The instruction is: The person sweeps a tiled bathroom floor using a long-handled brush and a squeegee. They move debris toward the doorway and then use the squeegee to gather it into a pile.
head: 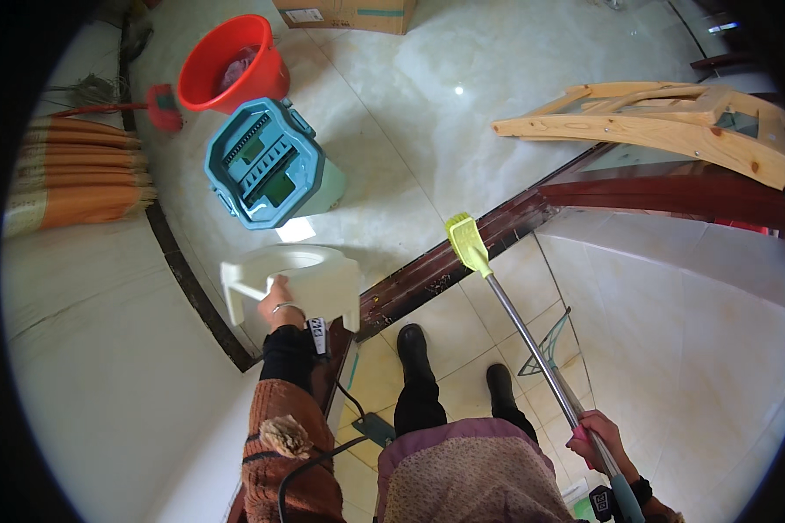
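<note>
My left hand [278, 304] grips the edge of a white plastic potty seat or stool [320, 284], held above the floor at the threshold. My right hand [598, 439], at the lower right, is closed around the metal poles of a long-handled brush [469, 245] and a second tool with a triangular frame head [549, 353]. The brush's yellow-green head lies over the dark red door sill. Just beyond the white plastic thing stands a teal mop bucket [268, 163], with a red bucket [271, 68] holding a cloth behind it.
A dark red door sill [425, 274] crosses in front of my boots. A wooden frame [654, 131] lies at the right, a cardboard box [347, 16] at the top. An orange curtain [85, 176] and a red brush [164, 108] are at the left. A black cable [320, 454] hangs by my left arm.
</note>
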Tool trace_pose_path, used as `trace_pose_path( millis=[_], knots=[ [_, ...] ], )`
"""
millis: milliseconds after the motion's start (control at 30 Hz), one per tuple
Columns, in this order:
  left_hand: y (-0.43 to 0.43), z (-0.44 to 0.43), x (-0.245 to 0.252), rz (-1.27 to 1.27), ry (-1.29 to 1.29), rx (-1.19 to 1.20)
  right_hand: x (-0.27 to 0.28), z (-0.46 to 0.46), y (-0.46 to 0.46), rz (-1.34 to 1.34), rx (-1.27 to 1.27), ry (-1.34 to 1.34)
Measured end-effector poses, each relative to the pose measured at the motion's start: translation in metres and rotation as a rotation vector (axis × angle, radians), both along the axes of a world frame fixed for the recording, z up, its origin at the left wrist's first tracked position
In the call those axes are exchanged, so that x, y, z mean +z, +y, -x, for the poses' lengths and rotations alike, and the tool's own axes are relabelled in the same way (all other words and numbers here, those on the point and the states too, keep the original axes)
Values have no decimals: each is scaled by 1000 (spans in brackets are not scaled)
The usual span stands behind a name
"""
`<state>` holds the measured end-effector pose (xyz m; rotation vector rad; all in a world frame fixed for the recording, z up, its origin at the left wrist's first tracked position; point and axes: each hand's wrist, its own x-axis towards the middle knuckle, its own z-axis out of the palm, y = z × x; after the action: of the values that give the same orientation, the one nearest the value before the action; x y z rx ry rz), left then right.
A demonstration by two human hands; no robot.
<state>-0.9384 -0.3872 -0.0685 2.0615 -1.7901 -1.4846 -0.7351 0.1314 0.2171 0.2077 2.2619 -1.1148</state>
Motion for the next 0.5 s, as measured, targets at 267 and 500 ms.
trace_pose_path(
  millis=[267,500],
  knots=[
    [130,-54,28,-99,-25,-255,8,-38,39,133,-92,52],
    [221,-217,86,-419,461,-234,26,-95,95,219,-137,114]
  ],
)
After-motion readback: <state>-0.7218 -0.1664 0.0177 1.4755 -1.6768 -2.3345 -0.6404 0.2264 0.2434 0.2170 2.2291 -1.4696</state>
